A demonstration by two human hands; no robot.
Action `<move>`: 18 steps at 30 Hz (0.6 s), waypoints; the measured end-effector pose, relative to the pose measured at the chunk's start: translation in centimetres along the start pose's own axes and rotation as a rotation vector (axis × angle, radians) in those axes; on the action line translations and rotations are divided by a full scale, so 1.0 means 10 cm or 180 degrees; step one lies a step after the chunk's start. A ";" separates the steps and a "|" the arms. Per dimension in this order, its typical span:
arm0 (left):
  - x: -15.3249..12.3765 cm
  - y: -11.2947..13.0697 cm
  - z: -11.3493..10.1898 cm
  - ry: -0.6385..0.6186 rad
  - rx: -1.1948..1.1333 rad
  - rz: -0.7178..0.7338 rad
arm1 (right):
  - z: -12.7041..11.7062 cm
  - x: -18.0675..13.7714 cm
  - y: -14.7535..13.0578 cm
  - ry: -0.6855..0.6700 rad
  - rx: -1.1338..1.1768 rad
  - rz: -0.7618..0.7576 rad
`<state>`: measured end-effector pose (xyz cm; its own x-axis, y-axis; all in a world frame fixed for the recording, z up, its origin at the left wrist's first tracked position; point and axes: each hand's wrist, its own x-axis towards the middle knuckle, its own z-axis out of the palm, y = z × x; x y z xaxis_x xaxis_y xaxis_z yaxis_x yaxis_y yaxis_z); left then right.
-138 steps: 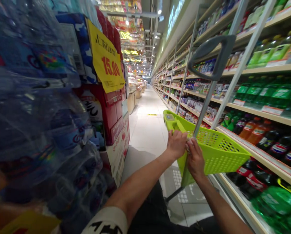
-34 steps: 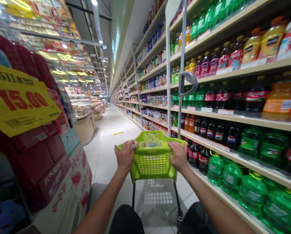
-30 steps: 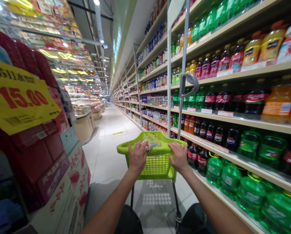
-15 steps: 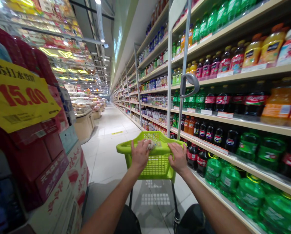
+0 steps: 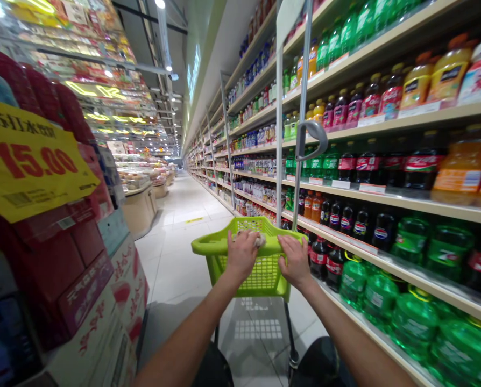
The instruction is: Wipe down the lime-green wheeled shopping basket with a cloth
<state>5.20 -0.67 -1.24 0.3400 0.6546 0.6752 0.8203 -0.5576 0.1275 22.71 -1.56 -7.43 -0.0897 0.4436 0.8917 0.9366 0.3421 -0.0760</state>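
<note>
A bright green shopping cart (image 5: 210, 246) with a mesh basket stands right in front of me. My left hand (image 5: 241, 257) is closed over the middle of its handle, pressing a crumpled whitish cloth or tissue (image 5: 260, 240) against the green plastic. Most of that cloth is hidden under the fingers. On the right end of the handle my right hand (image 5: 295, 259) rests with its fingers curled over the bar. The two hands are a short way apart.
Shelves of bottled drinks (image 5: 361, 226) line the right side, with a tall door frame bearing a grey handle (image 5: 311, 138) in front. Stacked boxes (image 5: 50, 269) under a yellow price sign (image 5: 34, 161) stand close on the left. A tiled aisle (image 5: 184, 204) runs ahead.
My left hand has slid to the right along the cart handle with the cloth, closer to my right hand. The right hand and the cart have hardly moved.
</note>
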 end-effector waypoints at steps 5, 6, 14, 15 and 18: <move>-0.10 -0.14 -0.01 0.0096 0.0008 0.0167 | -0.04 0.00 0.04 -0.0067 -0.0108 -0.0088; -0.13 -0.27 -0.05 0.0159 0.0043 0.0003 | -0.04 0.00 0.04 -0.0054 -0.0096 -0.0086; -0.11 -0.35 -0.03 0.0250 -0.0266 -0.0189 | -0.01 -0.01 -0.03 0.0072 -0.0050 0.0029; -0.09 -0.25 0.00 0.0213 -0.0382 -0.0063 | -0.01 -0.01 -0.03 0.0071 -0.0051 0.0031; -0.02 0.00 0.06 0.0282 -0.0876 0.0124 | -0.02 -0.01 -0.01 0.0037 -0.0057 0.0004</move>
<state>5.36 -0.49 -1.77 0.3174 0.5896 0.7427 0.6476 -0.7069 0.2845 22.66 -1.76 -7.41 -0.0848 0.4344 0.8967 0.9426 0.3268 -0.0691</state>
